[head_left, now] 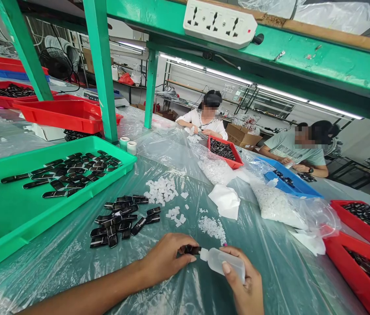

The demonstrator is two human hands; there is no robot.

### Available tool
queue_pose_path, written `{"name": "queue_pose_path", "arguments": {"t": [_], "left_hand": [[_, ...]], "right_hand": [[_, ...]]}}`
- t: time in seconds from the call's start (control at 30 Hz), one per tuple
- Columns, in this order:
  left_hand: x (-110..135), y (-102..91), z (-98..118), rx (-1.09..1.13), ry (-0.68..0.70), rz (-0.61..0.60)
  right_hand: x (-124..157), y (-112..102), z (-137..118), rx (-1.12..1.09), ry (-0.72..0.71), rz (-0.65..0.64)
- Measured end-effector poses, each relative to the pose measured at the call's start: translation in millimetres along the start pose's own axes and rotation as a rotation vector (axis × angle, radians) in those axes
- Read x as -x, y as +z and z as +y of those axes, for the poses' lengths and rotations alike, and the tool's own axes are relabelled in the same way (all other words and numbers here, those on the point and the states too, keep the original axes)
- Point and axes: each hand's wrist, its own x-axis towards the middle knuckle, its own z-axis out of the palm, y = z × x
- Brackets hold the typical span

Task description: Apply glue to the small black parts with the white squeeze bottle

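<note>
Between the fingers of my left hand (pixel 168 258) is a small black plastic part (pixel 192 250), partly hidden by the fingers. My right hand (pixel 246 275) grips a translucent white squeeze bottle (pixel 222 261), tilted so that its tip (pixel 204 254) meets or nearly meets the black part. Left of my hands lies a loose pile of black parts (pixel 119 218) on the plastic-covered table. Beyond my hands are a heap of small white pieces (pixel 211 228) and a heap of larger white pieces (pixel 161 190).
A green tray (pixel 4 223) with black parts stands at left; red trays (pixel 342 258) stand at right. A white cloth or paper (pixel 225 201) and a bag of white pieces (pixel 277 203) lie ahead. Green frame posts (pixel 101 70) rise at left. Two people sit across the table.
</note>
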Motion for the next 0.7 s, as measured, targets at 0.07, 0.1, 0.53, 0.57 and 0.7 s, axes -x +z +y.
{"name": "queue_pose_path", "arguments": {"t": [0.07, 0.1, 0.53, 0.57, 0.7], "left_hand": [[0, -0.6, 1, 0.008, 0.006, 0.003], [1, -0.7, 2, 0.014, 0.009, 0.004], [-3, 8.4, -12, 0.438, -0.096, -0.053], [-3, 8.3, -12, 0.433, -0.102, -0.053], [-2, 7.1, -9, 0.322, -0.086, -0.020]], "right_hand": [[0, 0, -1, 0.016, -0.018, 0.011], [0, 0, -1, 0.022, -0.030, 0.019], [-4, -3, -6, -0.120, 0.088, 0.027], [-3, -3, -6, -0.119, 0.075, 0.025], [-1, -1, -7, -0.081, 0.039, 0.008]]}}
